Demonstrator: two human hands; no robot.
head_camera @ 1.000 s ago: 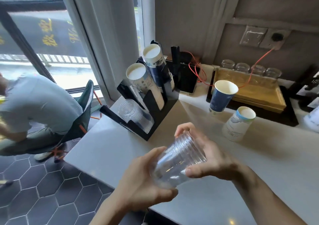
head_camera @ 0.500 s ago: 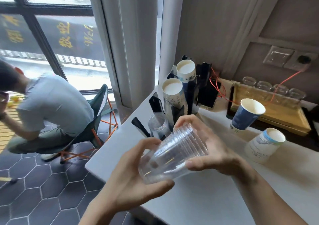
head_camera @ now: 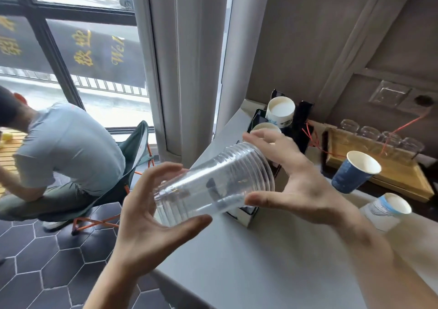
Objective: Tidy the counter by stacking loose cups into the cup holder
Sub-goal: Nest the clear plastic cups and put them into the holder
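Note:
A stack of clear plastic cups [head_camera: 213,185] lies on its side in the air above the counter's left edge, rims pointing right. My left hand [head_camera: 151,221] grips its base end and my right hand [head_camera: 296,178] grips its rim end. Behind my right hand stands the black cup holder [head_camera: 301,123], mostly hidden, with two stacks of white paper cups [head_camera: 280,112] poking out. A loose blue paper cup [head_camera: 353,173] and a loose white paper cup with a blue rim [head_camera: 384,211] stand on the grey counter [head_camera: 272,261] to the right.
A wooden tray [head_camera: 384,178] with several upturned glasses [head_camera: 379,135] sits at the back right, with red wires across it. A person sits on a folding chair [head_camera: 132,157] on the tiled floor at left, by the window. A curtain hangs at the corner.
Both hands have lifted the clear stack higher and toward the holder, which is now largely hidden behind them. The view has swung left and up.

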